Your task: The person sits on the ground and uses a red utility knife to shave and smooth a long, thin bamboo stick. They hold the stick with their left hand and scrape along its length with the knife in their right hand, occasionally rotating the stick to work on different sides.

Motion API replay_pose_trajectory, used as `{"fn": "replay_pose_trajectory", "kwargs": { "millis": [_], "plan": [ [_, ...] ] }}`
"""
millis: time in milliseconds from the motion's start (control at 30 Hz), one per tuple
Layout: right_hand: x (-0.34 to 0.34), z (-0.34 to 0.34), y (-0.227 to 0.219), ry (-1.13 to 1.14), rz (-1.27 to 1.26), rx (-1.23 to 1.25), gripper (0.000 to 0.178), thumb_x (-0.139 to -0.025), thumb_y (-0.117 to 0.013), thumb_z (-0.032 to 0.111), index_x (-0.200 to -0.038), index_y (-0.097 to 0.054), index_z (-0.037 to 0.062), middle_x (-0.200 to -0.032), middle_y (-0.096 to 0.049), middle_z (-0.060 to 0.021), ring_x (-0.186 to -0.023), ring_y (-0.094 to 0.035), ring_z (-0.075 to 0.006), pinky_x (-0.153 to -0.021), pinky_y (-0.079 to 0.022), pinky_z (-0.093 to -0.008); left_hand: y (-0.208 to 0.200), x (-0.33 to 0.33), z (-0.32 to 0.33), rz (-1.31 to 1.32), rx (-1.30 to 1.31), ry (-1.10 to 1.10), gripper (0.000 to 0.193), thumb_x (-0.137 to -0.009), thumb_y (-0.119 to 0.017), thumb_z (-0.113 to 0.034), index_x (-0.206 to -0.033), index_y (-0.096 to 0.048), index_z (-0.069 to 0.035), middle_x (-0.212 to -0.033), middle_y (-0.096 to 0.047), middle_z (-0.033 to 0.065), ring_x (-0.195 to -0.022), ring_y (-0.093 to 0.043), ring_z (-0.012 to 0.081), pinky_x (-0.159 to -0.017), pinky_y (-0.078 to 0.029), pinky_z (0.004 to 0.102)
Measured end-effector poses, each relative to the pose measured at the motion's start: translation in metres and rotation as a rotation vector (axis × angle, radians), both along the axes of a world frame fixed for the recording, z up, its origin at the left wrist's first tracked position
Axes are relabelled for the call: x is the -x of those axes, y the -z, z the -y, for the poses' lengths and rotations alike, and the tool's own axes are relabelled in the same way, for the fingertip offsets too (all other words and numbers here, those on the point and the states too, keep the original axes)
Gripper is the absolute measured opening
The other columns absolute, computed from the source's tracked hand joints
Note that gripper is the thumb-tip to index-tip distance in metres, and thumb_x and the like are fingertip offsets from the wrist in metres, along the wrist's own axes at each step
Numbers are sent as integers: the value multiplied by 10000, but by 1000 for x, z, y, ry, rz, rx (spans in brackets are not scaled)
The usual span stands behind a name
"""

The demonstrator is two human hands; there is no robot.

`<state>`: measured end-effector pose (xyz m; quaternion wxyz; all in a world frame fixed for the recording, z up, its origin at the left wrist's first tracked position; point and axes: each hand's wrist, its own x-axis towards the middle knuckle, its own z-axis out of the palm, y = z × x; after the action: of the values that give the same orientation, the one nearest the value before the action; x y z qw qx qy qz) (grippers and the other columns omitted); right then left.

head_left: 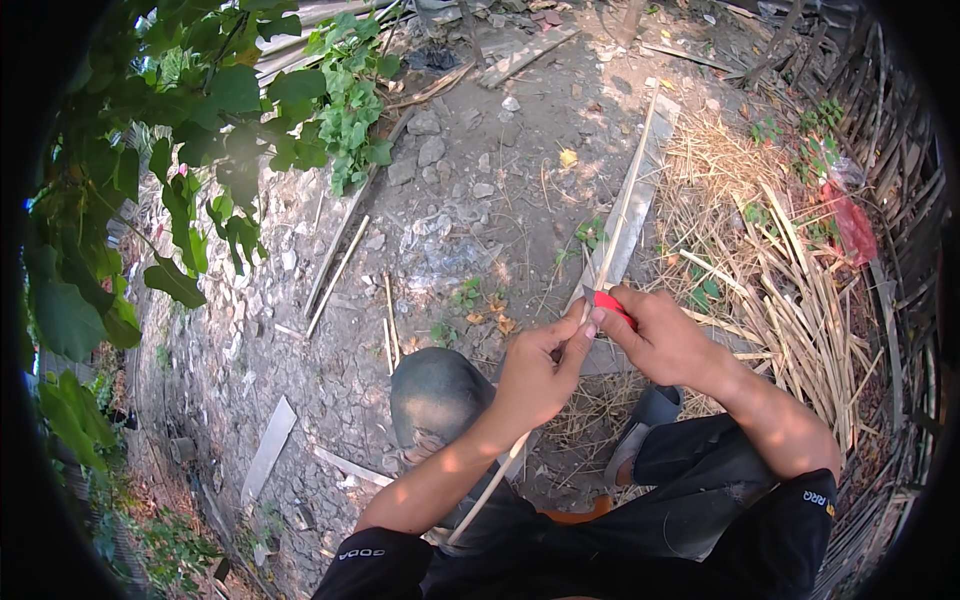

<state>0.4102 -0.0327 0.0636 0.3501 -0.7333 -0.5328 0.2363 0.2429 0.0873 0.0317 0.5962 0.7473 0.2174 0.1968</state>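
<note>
A long, thin strip of pale split wood, perhaps bamboo (pixel 492 488), runs from my lap up through my left hand (pixel 538 372) and on past it, away from me. My left hand is closed around the strip, thumb and fingers pinching it. In my right hand (pixel 662 332) is a knife with a red handle (pixel 616 308). Its short blade lies against the strip just beyond the left fingers. The two hands almost touch, and the fingers hide part of the blade and strip. Under the strip's far part, a flat grey board (pixel 655 150) lies on the ground.
A pile of split sticks (pixel 815 330) and shavings (pixel 710 160) spreads on the right, beside a stick fence (pixel 910 150) and a red plastic bag (pixel 850 222). Leafy branches (pixel 235 90) hang at upper left. Stones (pixel 430 152) and loose sticks (pixel 338 275) lie on the dirt.
</note>
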Motion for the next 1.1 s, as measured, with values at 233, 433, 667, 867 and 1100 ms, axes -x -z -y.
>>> {"fn": "replay_pose_trajectory", "kwargs": {
  "millis": [233,433,667,867,1100],
  "plan": [
    [-17,-7,4,156,58,50,451,-1076,-555,367,-915,-643,-45,-685,-614,-272,-691,-649,-469,-667,-491,-520,1,3,1,-54,50,39,401,-1073,-634,-154,-1438,-622,11,-743,-546,-71,-682,-470,6,-593,-390,229],
    [-16,0,-9,85,54,72,452,-1069,-567,371,-883,-620,-38,-679,-603,-274,-676,-647,-463,-655,-486,-526,2,2,0,0,46,1,409,-1075,-630,-152,-1451,-611,10,-744,-549,-65,-670,-485,14,-586,-396,223],
    [4,-1,1,13,68,81,366,-1046,-604,335,-965,-641,-20,-657,-624,-258,-659,-652,-483,-623,-502,-540,7,4,-2,-33,117,16,390,-1075,-629,-145,-1428,-628,19,-749,-562,-51,-677,-498,20,-580,-398,223],
    [2,-6,9,58,307,65,385,-1041,-615,391,-998,-653,10,-672,-660,-246,-676,-674,-489,-623,-530,-552,6,0,-9,-34,126,28,411,-1089,-598,-160,-1460,-598,17,-689,-487,-62,-594,-434,19,-528,-348,233],
    [7,-5,1,118,483,47,362,-1033,-634,412,-975,-649,55,-648,-657,-209,-650,-687,-449,-578,-528,-543,-15,5,-23,18,947,164,428,-1121,-519,-188,-1508,-533,-7,-641,-323,-88,-477,-298,32,-450,-252,239]
  ]
}}
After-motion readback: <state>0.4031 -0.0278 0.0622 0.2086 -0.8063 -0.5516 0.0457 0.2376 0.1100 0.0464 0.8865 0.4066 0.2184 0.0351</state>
